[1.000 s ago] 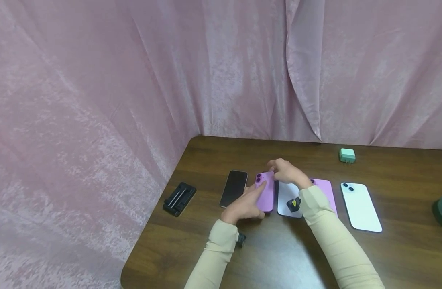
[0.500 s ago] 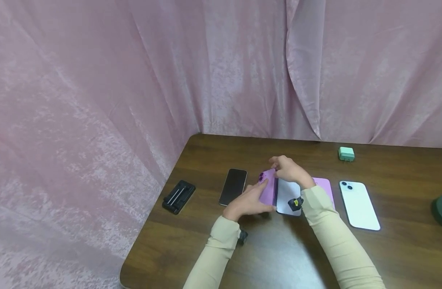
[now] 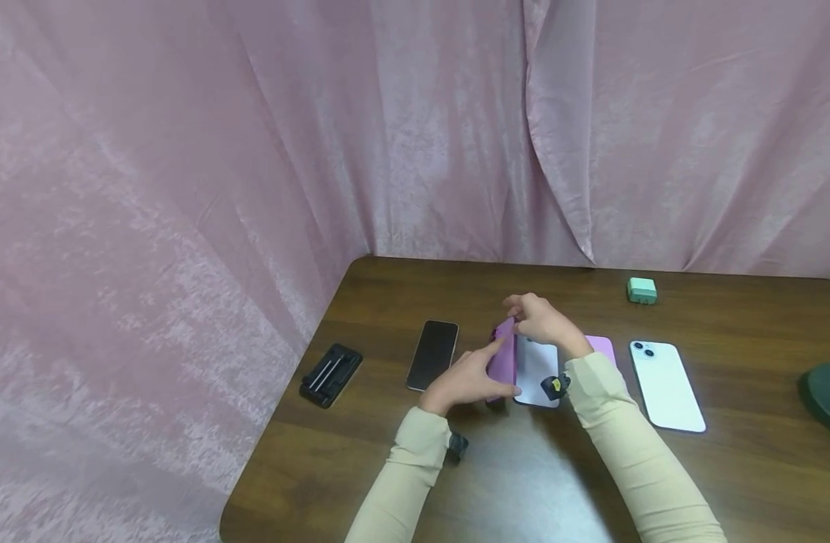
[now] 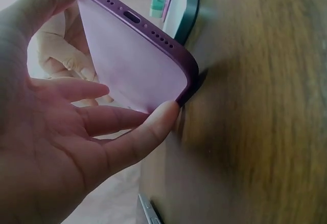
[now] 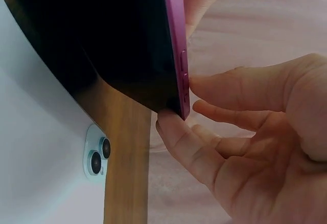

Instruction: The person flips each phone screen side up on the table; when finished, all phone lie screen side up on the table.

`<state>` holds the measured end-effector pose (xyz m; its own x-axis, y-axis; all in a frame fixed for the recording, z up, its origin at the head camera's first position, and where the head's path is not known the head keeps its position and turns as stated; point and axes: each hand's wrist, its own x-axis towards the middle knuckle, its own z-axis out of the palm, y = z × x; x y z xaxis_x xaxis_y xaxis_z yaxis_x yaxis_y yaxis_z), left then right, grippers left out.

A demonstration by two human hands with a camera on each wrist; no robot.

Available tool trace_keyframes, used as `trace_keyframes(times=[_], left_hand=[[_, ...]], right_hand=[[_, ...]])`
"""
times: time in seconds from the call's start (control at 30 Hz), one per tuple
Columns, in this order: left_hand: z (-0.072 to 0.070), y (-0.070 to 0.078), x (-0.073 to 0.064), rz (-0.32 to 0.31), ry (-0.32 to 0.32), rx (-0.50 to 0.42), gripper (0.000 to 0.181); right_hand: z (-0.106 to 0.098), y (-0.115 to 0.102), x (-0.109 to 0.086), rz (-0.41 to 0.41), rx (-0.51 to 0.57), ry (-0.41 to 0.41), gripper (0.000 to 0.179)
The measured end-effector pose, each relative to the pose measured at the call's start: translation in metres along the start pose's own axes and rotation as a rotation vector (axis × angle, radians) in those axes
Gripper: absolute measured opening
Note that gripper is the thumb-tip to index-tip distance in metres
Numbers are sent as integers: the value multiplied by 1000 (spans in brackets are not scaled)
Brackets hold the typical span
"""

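Note:
A purple phone [image 3: 503, 362] is tilted up on its long edge, held by both hands. My left hand [image 3: 465, 379] grips it near the bottom end; in the left wrist view its purple back [image 4: 133, 55] faces that palm, charging port uppermost. My right hand [image 3: 540, 320] pinches the top corner, and in the right wrist view its fingertips [image 5: 171, 124] are at the edge beside the dark screen [image 5: 133, 40]. A pale blue phone [image 3: 535, 373] lies camera side up just right of it. Another purple phone [image 3: 601, 348] is partly covered by the right wrist.
Left of the hands lies a phone with a black screen [image 3: 433, 354], and farther left a black folded holder [image 3: 331, 375]. To the right are a white phone [image 3: 667, 385], a mint green charger plug [image 3: 641, 290] and a dark green round object [image 3: 828, 396]. Pink curtains [image 3: 442, 151] hang behind the table.
The purple phone, earlier with its back facing up, has been tipped up onto its long edge. My left thumb has moved right, round its bottom end, while my right hand has stayed at the top corner.

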<state>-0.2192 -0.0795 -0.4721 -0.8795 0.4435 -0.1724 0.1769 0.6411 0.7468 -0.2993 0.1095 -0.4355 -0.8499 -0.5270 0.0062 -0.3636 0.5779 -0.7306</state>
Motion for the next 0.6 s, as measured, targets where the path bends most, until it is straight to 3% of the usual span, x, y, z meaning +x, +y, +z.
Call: trace_keyframes(times=[0.37, 0.6], left_hand=[[-9, -12, -4, 81, -21, -230, 90], [-16, -21, -12, 61, -43, -424, 82]], right_hand=[[5, 3, 0, 3, 119, 53, 47], [17, 5, 6, -30, 179, 48, 48]])
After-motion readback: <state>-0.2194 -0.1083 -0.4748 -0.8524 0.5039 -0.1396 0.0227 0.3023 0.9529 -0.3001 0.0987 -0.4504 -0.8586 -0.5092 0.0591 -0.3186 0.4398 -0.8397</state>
